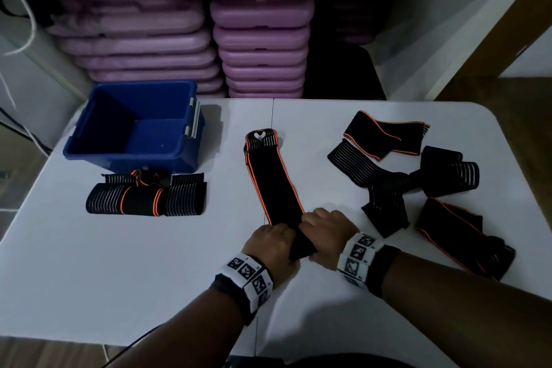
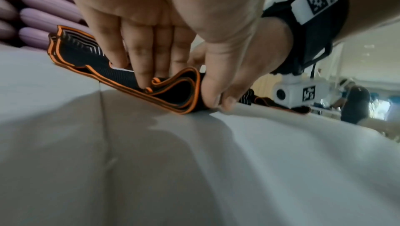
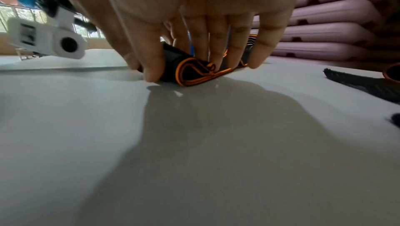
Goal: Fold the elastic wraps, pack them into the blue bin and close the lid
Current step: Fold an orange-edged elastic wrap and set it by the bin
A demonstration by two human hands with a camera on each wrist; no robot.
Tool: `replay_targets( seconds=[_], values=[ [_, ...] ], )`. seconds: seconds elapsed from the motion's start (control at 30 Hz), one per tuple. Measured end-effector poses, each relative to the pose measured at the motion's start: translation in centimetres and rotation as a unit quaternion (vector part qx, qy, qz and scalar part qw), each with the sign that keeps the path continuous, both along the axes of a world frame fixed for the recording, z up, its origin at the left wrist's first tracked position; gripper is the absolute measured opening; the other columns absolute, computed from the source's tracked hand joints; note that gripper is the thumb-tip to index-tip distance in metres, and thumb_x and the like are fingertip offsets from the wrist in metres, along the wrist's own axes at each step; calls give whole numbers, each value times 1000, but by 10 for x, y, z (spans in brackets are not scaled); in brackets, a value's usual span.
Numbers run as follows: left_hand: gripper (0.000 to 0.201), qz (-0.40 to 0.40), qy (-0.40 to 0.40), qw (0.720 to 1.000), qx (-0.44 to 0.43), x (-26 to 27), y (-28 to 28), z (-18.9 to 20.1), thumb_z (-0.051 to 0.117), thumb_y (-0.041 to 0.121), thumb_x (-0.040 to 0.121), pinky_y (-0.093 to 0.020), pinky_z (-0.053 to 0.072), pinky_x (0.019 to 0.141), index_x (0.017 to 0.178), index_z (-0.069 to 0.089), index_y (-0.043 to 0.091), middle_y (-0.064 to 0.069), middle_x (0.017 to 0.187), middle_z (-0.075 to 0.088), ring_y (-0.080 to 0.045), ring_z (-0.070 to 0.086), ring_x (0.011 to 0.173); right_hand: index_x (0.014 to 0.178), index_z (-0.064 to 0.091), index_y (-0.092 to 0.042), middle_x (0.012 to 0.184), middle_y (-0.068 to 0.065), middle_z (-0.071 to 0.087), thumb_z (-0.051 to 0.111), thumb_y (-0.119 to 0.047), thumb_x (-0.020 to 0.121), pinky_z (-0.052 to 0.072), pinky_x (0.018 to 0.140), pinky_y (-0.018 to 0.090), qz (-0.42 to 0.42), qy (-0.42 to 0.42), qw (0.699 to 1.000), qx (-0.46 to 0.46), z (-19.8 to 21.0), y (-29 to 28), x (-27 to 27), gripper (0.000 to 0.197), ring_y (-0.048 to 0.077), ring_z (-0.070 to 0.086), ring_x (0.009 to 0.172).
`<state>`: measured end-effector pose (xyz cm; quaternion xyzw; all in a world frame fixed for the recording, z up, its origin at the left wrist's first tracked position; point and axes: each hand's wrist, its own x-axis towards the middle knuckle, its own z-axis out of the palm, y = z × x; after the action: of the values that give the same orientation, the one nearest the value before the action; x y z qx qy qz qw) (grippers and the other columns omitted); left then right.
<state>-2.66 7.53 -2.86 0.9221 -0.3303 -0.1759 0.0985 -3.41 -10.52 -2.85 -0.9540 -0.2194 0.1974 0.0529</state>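
A long black elastic wrap with orange edges (image 1: 273,176) lies stretched away from me on the white table (image 1: 149,263). Its near end is rolled over into a small fold (image 2: 179,96) (image 3: 194,74). My left hand (image 1: 273,243) pinches the fold's left side, thumb in front and fingers on top. My right hand (image 1: 324,233) grips its right side the same way. The blue bin (image 1: 134,125) stands with no lid on it at the back left, nothing visible inside. Folded wraps (image 1: 146,196) lie just in front of it.
Several unfolded black wraps (image 1: 418,182) are scattered over the table's right side, some with orange trim. Stacked purple cases (image 1: 260,39) fill the shelf behind the table. The bin's lid is not in view.
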Motion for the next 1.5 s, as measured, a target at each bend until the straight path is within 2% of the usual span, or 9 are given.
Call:
replay_targets(
  seconds=[0.2,0.4,0.67,0.83,1.0,1.13,1.27,1.37,1.5],
  values=[
    [49,38,-9,999,-15,-1,2,4,37,43,74,-33,48,87,102,66,16,-2,99,66,-26,62,87,94,58,-14,101,5,52,56,-26,78,45,74,34,-27,9,997,68,-6,-1,-2,20,27,51,97],
    [62,22,9,1000,19,-1,4,10,15,44,78,-30,35,100,109,61,16,-1,111,59,-22,57,102,112,50,-19,105,3,60,52,-31,93,51,82,43,-107,85,981,139,1,0,-11,23,25,59,97],
    [49,35,79,995,59,5,3,6,35,42,84,-32,35,103,117,61,18,2,126,45,-20,45,116,117,61,-18,114,4,55,61,-33,89,45,94,33,-168,122,966,154,-9,1,-8,31,22,54,107],
    [39,66,104,992,40,16,1,4,47,34,91,-35,42,98,125,55,18,0,127,46,-22,47,117,125,49,-18,122,1,55,68,-34,87,44,95,31,-236,133,947,175,-10,0,0,46,19,54,113],
    [61,90,53,994,19,19,6,5,56,42,85,-37,39,104,141,35,30,3,144,36,-21,43,127,136,42,-15,136,2,44,70,-24,84,39,102,30,-222,110,951,183,-10,7,5,60,20,46,122],
    [85,182,123,976,-7,25,9,5,67,45,80,-37,36,111,150,23,26,0,153,23,-23,36,136,144,36,-14,145,-2,41,71,-26,82,40,107,34,-199,115,954,194,-10,4,8,72,22,47,128],
    [90,226,175,957,-58,30,10,0,77,34,75,-20,30,107,149,29,21,2,156,17,-17,35,137,153,18,-17,162,-3,12,65,-33,88,30,115,39,-163,163,963,139,-12,2,12,82,28,30,141],
    [88,244,179,949,-90,30,14,-5,81,33,71,-17,28,107,146,37,20,3,153,22,-14,37,135,154,16,-18,164,-5,0,66,-32,88,32,115,40,-144,178,965,126,-12,2,18,84,28,29,144],
    [78,324,184,911,-177,46,20,-13,79,43,69,-31,37,110,138,47,23,3,139,43,-12,47,126,154,15,-16,162,-5,-14,67,-32,87,32,115,41,-125,184,969,109,-9,2,24,86,27,27,145]
  ],
)
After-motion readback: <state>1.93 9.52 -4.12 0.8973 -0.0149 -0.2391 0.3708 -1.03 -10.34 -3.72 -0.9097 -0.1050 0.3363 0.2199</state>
